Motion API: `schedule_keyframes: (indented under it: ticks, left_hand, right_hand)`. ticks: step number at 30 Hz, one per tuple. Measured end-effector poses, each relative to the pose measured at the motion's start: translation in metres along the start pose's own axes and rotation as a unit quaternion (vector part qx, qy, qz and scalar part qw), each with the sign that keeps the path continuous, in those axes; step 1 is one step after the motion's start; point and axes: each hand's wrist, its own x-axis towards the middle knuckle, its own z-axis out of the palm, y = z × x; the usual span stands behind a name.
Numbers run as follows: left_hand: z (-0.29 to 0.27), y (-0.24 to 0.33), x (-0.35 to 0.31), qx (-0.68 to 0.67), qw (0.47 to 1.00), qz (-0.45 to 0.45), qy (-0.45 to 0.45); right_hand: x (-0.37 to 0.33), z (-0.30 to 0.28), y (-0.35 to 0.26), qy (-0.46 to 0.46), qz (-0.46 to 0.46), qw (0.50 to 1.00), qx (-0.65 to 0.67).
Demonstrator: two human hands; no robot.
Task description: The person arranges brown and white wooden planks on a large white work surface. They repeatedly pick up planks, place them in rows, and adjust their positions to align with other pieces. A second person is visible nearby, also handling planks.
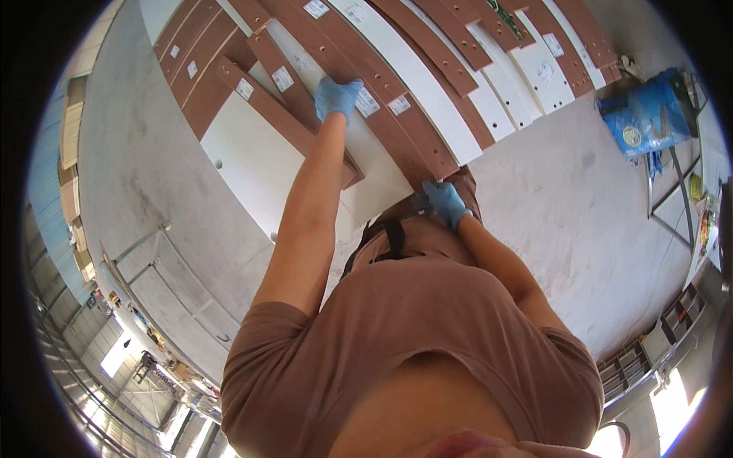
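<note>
Both hands wear light blue gloves. My left hand (338,98) reaches forward, its fingers curled over the left edge of a long brown board (393,137) with white labels. My right hand (447,200) is closed low in front of my body, at the near end of the same board. Beside its fingers shows a small dark grey patch (420,202); what the hand grips is hidden. Beneath and left of the long board lie a pale panel (374,172) and a narrower brown board (294,122).
More brown and white boards (489,99) with drilled holes lie in rows ahead and to the right. A large white panel (248,156) lies at the left. A blue bag (645,118) hangs on a metal frame at the right. A metal rack (164,263) stands on the left floor.
</note>
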Motion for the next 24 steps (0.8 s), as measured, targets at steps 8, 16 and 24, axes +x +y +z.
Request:
schedule_keyframes:
  ticks: [8,16,24]
  left_hand:
    - [-0.019,0.018,-0.026,0.033,0.999,-0.004,0.025]
    - [-0.065,-0.030,-0.061,0.100,0.972,-0.095,0.192]
    - [-0.052,-0.065,-0.067,0.062,0.978,-0.142,0.139]
  right_hand:
    - [0.006,-0.008,0.008,0.007,-0.013,1.000,-0.027]
    - [-0.010,-0.028,-0.004,0.036,-0.037,0.992,-0.116]
    - [-0.035,-0.013,-0.024,0.024,-0.066,0.988,-0.138]
